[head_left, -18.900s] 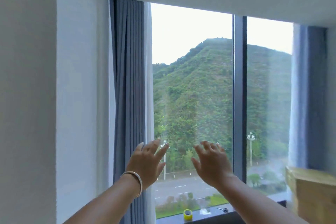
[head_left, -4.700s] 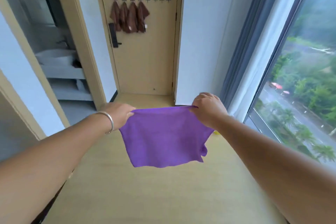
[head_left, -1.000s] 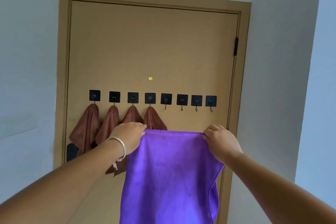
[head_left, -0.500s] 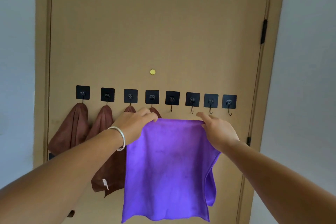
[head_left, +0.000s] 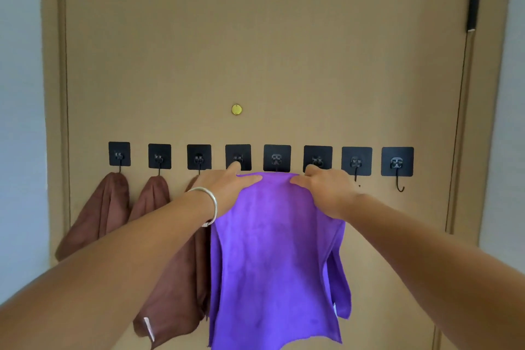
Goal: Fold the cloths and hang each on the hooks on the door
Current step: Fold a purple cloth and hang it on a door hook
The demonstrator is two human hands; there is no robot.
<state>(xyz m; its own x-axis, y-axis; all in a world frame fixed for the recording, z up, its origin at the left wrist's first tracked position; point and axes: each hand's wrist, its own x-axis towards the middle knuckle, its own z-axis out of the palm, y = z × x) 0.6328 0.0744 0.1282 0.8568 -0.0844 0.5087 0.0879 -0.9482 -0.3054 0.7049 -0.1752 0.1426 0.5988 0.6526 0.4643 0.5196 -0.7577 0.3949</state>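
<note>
1. Purple microfibre cloth (head_left: 275, 250): folded, hanging against the tan wooden door (head_left: 255, 37), top edge just under the fifth black square adhesive hook (head_left: 277, 158).
2. Left hand (head_left: 227, 189): pinches the top edge.
3. Right hand (head_left: 326, 190): fingers curled, gripping the same edge.
4. Brown cloths (head_left: 99, 213): hanging from the leftward hooks.

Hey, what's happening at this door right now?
A person is holding a purple cloth up to a row of black hooks on the door. The left hand and right hand each grip its top edge just under the middle hooks. Brown cloths hang on the hooks at the left.
</note>
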